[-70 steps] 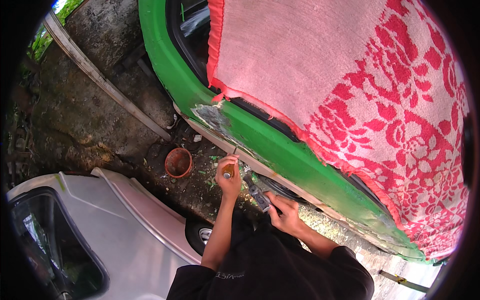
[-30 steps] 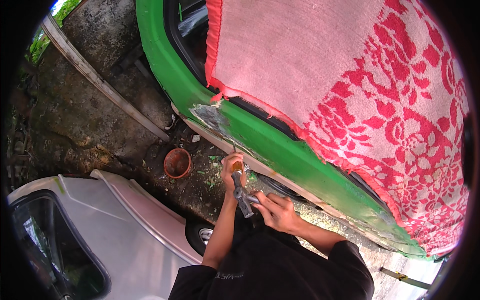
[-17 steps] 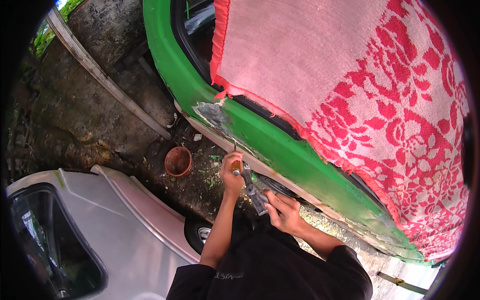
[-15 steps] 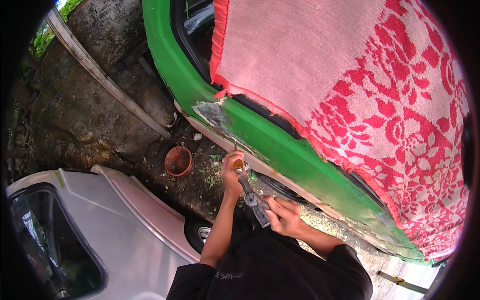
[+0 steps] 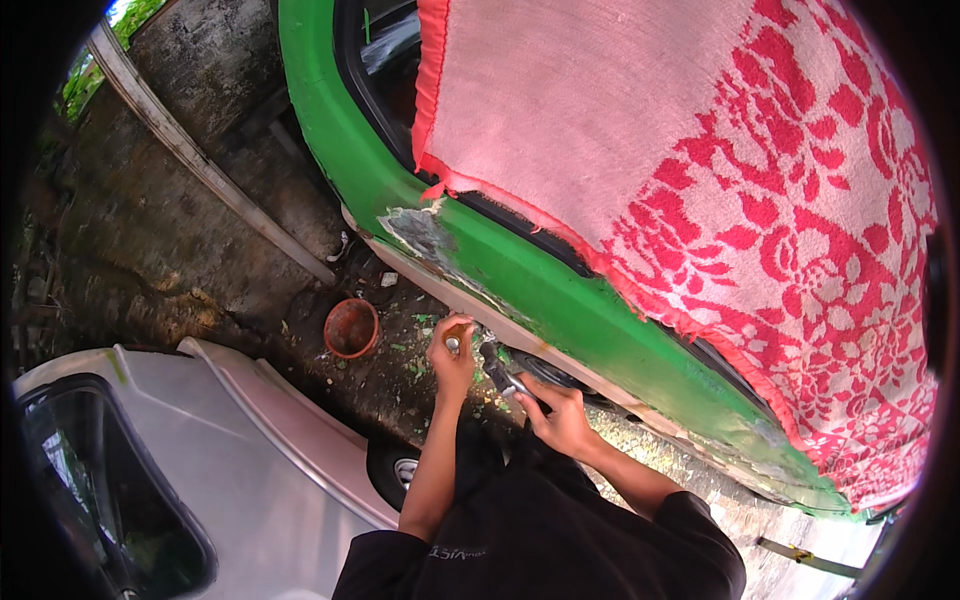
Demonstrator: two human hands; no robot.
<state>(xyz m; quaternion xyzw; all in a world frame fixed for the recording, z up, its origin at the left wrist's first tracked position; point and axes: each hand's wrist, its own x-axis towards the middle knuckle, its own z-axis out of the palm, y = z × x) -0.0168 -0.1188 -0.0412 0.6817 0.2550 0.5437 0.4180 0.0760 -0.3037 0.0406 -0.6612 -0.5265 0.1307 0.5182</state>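
My left hand (image 5: 451, 368) is closed round an amber-handled tool (image 5: 454, 342), its metal end cap facing up toward me; its tip is hard to make out. It sits beside the lower side of a green car (image 5: 540, 295), below a scraped, flaking patch (image 5: 420, 232). My right hand (image 5: 560, 418) grips a grey metal hammer (image 5: 500, 370), whose head lies just right of my left hand, apart from the end cap. Whether the tool touches the car is unclear.
A pink-and-red floral blanket (image 5: 580, 120) drapes over the green car. A silver vehicle (image 5: 220, 450) stands at lower left, with a terracotta pot (image 5: 352, 328) on the debris-strewn ground (image 5: 405, 330). A long weathered rail (image 5: 210, 170) slants across the upper left.
My left hand has shifted left and down with the tool. The hammer, at the end cap half a second ago, has moved up and away from it with my right hand.
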